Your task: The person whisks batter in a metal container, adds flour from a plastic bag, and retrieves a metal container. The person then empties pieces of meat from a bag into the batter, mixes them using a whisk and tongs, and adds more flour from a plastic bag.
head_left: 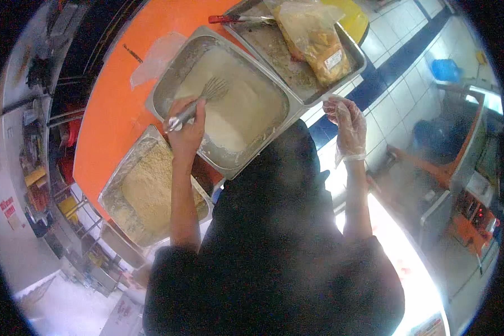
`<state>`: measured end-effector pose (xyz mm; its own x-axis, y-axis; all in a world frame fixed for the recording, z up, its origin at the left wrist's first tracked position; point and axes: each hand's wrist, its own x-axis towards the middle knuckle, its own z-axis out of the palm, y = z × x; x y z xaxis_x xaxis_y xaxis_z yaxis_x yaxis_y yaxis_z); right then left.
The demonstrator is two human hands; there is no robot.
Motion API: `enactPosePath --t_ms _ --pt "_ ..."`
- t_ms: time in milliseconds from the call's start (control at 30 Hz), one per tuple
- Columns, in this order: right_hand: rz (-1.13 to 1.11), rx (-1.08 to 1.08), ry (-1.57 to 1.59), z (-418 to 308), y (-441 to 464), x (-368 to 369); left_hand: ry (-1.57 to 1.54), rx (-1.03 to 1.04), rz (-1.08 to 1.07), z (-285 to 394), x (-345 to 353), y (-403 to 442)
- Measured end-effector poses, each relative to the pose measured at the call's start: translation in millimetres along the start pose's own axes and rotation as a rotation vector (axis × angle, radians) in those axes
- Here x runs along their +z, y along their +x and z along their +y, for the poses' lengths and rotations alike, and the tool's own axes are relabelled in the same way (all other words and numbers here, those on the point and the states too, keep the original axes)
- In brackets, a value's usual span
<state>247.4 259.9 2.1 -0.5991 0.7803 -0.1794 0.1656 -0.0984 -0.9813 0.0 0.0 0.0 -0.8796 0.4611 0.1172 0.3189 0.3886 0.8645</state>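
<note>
1. My left hand (186, 133), bare, is closed around the handle of the whisk (190, 111), and its wire head points between one and two o'clock.
2. That wire head is over the pale mixture (238, 124) inside the metal pan (265, 140), left of the pan's middle, towards ten o'clock (whether the wires dip in, I can't tell).
3. My right hand (349, 127) wears a clear glove (354, 143); it is held up at three o'clock from the pan, near the corner of the tray, fingers partly curled. I can't tell whether they pinch anything.
4. At seven o'clock from the pan sits a second container (111, 208), filled with pale yellow crumbs (151, 187), and my left forearm passes above it.
5. At two o'clock from the pan is the tray (266, 47), its bottom stained. A plastic bag of yellowish food (313, 42), with a white label (334, 59), lies in it, and a red-handled tool (229, 19) lies across its ten o'clock corner.
6. At ten o'clock from the pan, a clear plastic sheet (158, 57) lies on the orange table (109, 115).
</note>
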Motion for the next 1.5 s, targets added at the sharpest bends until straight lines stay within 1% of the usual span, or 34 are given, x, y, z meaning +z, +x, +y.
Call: enactPosePath --t_ms 67,100,167,200,233,300,333,400,433,467,500,533,600,633,700,733,800,833,900,967,1033,1067,1100,1133,1167,1200,1233,1300,1333,1367,1400,1433,1467,1500 --pt "0.029 0.053 0.053 4 -5 8 0.218 -0.013 -0.064 11 -22 -8" --pt "0.042 0.019 0.006 2 7 -13 0.16 -0.006 -0.054 16 6 -13" --pt "0.02 0.048 -0.032 2 7 -4 -0.124 -0.311 -0.215 40 7 -21" --pt "0.024 0.056 -0.002 4 7 3 -0.134 -0.421 -0.214 48 14 -26" --pt "0.017 0.046 -0.003 3 9 7 -0.138 -0.415 -0.203 49 25 -27" --pt "-0.038 0.009 -0.119 -1 16 16 -0.344 -0.269 -0.227 39 41 -26" --pt "-0.05 -0.072 -0.134 -4 20 22 -0.353 -0.263 -0.211 31 46 -19" --pt "-0.076 -0.107 -0.141 -14 24 34 -0.368 -0.258 -0.116 20 51 -5" --pt "-0.087 -0.133 -0.139 -18 26 38 -0.373 -0.258 -0.102 17 49 1" --pt "-0.103 -0.191 -0.157 -17 27 39 -0.365 -0.214 -0.02 13 43 6" --pt "-0.11 -0.196 -0.161 -20 29 40 -0.357 -0.167 0.058 9 36 12" --pt "-0.12 -0.184 -0.175 -23 30 41 -0.359 -0.17 0.064 -1 27 14" --pt "-0.132 -0.178 -0.196 -25 32 40 0.068 0.224 0.215 -25 8 17" --pt "-0.135 -0.169 -0.245 -25 33 38 0.063 0.223 0.219 -27 -2 16" --pt "-0.137 -0.16 -0.3 -19 34 34 0.033 -0.012 0.173 -24 -21 -4" --pt "-0.118 -0.168 -0.3 -14 34 34 0.03 -0.015 0.173 -15 -26 -12" --pt "-0.098 -0.179 -0.303 -15 34 32 0.248 -0.043 0.1 3 -36 -25" --pt "-0.094 -0.154 -0.353 -22 33 32 0.245 -0.042 0.1 7 -35 -35" --pt "-0.091 -0.132 -0.404 -27 33 32 -0.095 -0.25 0.011 21 -18 -48" --pt "-0.096 -0.169 -0.448 -27 36 30 -0.179 -0.343 -0.158 37 4 -47" --pt "-0.1 -0.203 -0.401 -34 34 35 -0.346 -0.429 -0.142 44 32 -43" --pt "-0.097 -0.231 -0.354 -39 33 37 -0.344 -0.425 -0.132 42 40 -36" --pt "-0.103 -0.236 -0.349 -49 31 41 -0.339 -0.356 -0.12 38 47 -27" --pt "-0.124 -0.269 -0.384 -65 28 45 -0.334 -0.286 -0.11 33 50 -17" --pt "-0.141 -0.302 -0.42 -82 27 49 -0.329 -0.281 -0.106 29 49 -8" --pt "-0.163 -0.398 -0.418 -99 26 53 -0.345 -0.253 -0.025 24 45 0" --pt "-0.162 -0.396 -0.413 -113 25 56 -0.361 -0.224 0.054 18 40 6" --pt "-0.175 -0.415 -0.422 -139 20 62 0.005 -0.019 0.169 -6 23 12" --pt "-0.159 -0.451 -0.423 -152 15 64 0.007 -0.018 0.167 -8 12 12" --pt "-0.157 -0.45 -0.422 -158 12 66 0.043 0.052 0.214 -9 2 11" --pt "-0.161 -0.456 -0.295 -162 9 68 0.08 0.12 0.261 -7 -7 7" --pt "-0.166 -0.459 -0.167 -167 6 69 0.083 0.116 0.261 2 -16 1" --pt "-0.171 -0.457 -0.165 -180 -4 68 0.169 0.073 0.222 15 -26 -6" --pt "-0.184 -0.316 -0.003 -196 -18 67 0.255 0.03 0.183 22 -33 -14"
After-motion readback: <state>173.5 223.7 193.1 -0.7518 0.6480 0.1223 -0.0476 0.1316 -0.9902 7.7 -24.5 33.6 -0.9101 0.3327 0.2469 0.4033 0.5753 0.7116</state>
